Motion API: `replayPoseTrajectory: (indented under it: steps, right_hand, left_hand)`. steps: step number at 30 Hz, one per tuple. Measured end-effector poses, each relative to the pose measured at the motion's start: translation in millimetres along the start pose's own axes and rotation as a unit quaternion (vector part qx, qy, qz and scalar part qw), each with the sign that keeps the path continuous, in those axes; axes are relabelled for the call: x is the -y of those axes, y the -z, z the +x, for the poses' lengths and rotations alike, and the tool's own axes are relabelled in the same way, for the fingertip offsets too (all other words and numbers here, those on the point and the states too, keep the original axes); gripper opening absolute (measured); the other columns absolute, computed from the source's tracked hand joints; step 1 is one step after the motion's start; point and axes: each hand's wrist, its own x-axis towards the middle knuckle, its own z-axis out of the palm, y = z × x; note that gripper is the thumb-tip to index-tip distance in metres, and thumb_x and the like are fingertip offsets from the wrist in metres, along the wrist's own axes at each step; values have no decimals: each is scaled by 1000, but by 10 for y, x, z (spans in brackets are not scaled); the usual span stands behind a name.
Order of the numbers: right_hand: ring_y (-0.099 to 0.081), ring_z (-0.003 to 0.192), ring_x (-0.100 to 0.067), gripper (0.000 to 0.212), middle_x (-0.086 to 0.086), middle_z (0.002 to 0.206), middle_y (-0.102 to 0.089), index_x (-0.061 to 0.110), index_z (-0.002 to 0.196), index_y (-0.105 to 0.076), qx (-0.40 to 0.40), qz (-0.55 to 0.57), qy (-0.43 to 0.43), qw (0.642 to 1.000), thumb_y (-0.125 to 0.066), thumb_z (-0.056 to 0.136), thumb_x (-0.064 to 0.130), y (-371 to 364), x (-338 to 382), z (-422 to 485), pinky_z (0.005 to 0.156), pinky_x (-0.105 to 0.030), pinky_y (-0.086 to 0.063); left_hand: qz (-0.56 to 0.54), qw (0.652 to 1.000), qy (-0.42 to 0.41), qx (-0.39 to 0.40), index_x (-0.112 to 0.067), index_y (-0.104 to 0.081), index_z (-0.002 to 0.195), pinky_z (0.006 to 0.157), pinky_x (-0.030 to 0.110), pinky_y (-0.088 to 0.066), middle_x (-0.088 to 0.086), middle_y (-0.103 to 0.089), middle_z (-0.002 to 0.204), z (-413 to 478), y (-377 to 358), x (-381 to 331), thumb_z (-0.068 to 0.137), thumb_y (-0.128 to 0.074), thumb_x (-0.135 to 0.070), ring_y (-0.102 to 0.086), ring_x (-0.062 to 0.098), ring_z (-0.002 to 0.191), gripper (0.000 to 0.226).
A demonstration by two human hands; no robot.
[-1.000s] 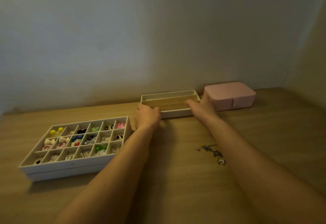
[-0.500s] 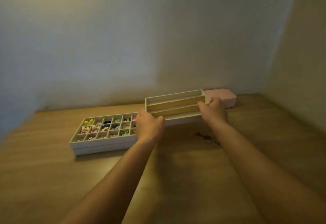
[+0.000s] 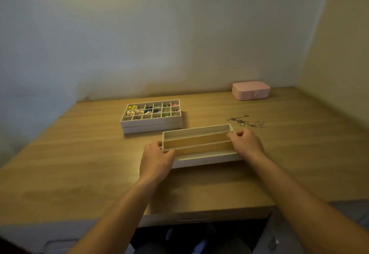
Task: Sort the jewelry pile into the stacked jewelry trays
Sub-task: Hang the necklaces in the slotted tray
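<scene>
White tray gripped at both ends, chains off its right corner

I have the long-slot tray (image 3: 205,158) held by its two short ends. My left hand (image 3: 157,157) curls over the near left corner, and my right hand (image 3: 246,143) wraps the right end with the fingers hooked over the rim. It sits in front of me at mid-table (image 3: 79,153). I cannot tell whether its base is resting on the wood or just clear of it.

Its long axis runs left to right with a slight slant, so the right end sits a little further from me. That matters because the jewelry pile (image 3: 247,123), a tangle of thin chains, lies just beyond that right end. It is near my right hand and well apart from my left.

I judge the right hand is the one to let go and reach for the chains, while the left steadies the tray. The chains should lay lengthwise into the long slots.

The grid tray stack (image 3: 151,129), already holding small coloured pieces, stands behind the left half. A pink box (image 3: 251,90) stays closed by the wall.
</scene>
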Motion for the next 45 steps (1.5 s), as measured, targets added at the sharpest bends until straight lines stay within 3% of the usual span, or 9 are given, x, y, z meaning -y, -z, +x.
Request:
replayPoseTrajectory:
  steps: [10, 12, 15, 23, 30, 35, 39, 41, 45]
  right_hand:
    - [-62, 83, -22, 30, 2, 87, -67, 21, 84, -64, -12, -135, 54, 989, -53, 94, 48, -43, -22, 47, 78, -37, -54]
    - [-62, 88, -22, 17, 2, 95, -68, 23, 92, -65, -50, -125, 60, 989, -55, 95, 37, 60, -53, 246, 75, -34, -49]
    - [-61, 97, -21, 18, -1, 110, -69, 24, 110, -69, -59, -122, 75, 988, -56, 97, 25, 146, -108, 576, 78, -33, -48]
    - [-51, 125, -29, 30, -3, 133, -58, 30, 127, -68, -95, -269, 123, 951, -58, 99, 32, -68, -83, 1218, 104, -44, -39]
    - [-58, 109, -26, 17, -1, 106, -69, 26, 104, -73, -115, -348, 115, 923, -58, 99, 23, -219, 24, 1520, 94, -43, -34]
    - [-60, 104, -26, 12, -1, 104, -69, 24, 101, -70, -105, -379, 135, 910, -58, 99, 23, -236, 107, 1551, 91, -42, -35]
    - [-59, 104, -22, 10, 3, 109, -64, 24, 99, -64, -154, -187, 182, 953, -54, 102, 25, -128, 320, 1411, 92, -42, -42]
    - [-61, 99, -18, 10, 2, 106, -65, 22, 103, -63, -105, -20, 197, 975, -53, 104, 24, -58, 502, 1261, 89, -38, -50]
    - [-65, 92, -10, 10, 2, 101, -68, 19, 108, -66, 5, 169, 225, 960, -58, 103, 20, 94, 819, 839, 73, -16, -53]
  left_hand:
    - [55, 997, 56, -28, -20, -58, 108, 88, 46, -53, 1, -63, 103, 170, 207, 124, 89, -54, -54, -60, 23, 94, 39]
    - [53, 996, 16, -64, -22, -58, 114, 88, 48, -54, 0, -61, 109, 262, 160, 15, 88, -57, -49, -59, 23, 99, 37]
    - [34, 997, -60, -38, -22, -63, 112, 89, 46, -54, -2, -64, 107, 414, 13, -216, 91, -59, -38, -60, 20, 99, 27]
    - [28, 987, -145, 63, -19, -71, 103, 88, 36, -53, -1, -70, 102, 816, -601, -828, 90, -60, -26, -63, 18, 95, 19]
    - [-8, 984, -150, 96, -18, -72, 104, 83, 30, -50, -3, -70, 98, 995, -949, -1055, 91, -62, -24, -62, 14, 92, 17]
    - [-40, 981, -157, 104, -21, -70, 105, 68, 18, -44, -13, -63, 90, 1019, -975, -1054, 94, -61, -24, -56, 0, 84, 14]
    - [-76, 981, -166, 67, -23, -70, 100, 78, 29, -49, -11, -65, 92, 1023, -854, -1040, 92, -62, -22, -60, 7, 88, 11]
    - [-110, 978, -168, 47, -25, -68, 101, 80, 29, -51, -11, -66, 95, 1024, -755, -1023, 92, -63, -21, -62, 7, 90, 10]
    - [-201, 953, -218, 56, -19, -62, 124, 85, 19, -54, -8, -67, 112, 959, -531, -985, 94, -67, -23, -63, 4, 101, 30]
